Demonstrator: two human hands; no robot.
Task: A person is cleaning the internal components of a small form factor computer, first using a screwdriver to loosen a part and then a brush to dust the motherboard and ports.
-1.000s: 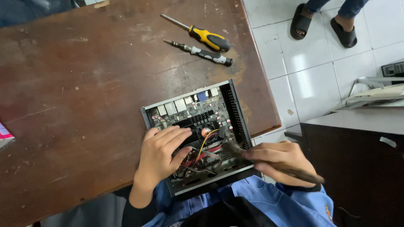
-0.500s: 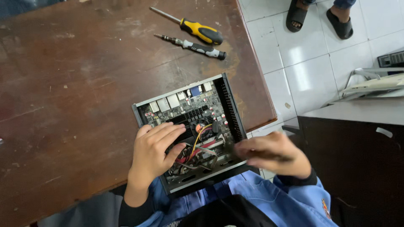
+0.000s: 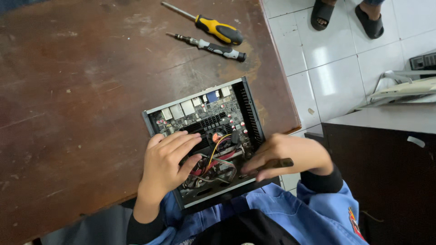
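An open black electronics box with a circuit board, heat sink and coloured wires lies at the near edge of a worn brown wooden table. My left hand rests flat on the board's left part, fingers spread over the wires. At the box's right side, my right hand grips a thin dark tool, its tip pointing into the lower right corner of the box.
Two screwdrivers lie at the table's far edge: a yellow-and-black screwdriver and a slimmer black-and-silver screwdriver. Right of the table is white tiled floor with another person's sandalled feet, a dark cabinet and a pale device.
My right hand has moved up and left along the box's right side with the tool, from the lower corner toward the middle. My left hand has stayed on the board.
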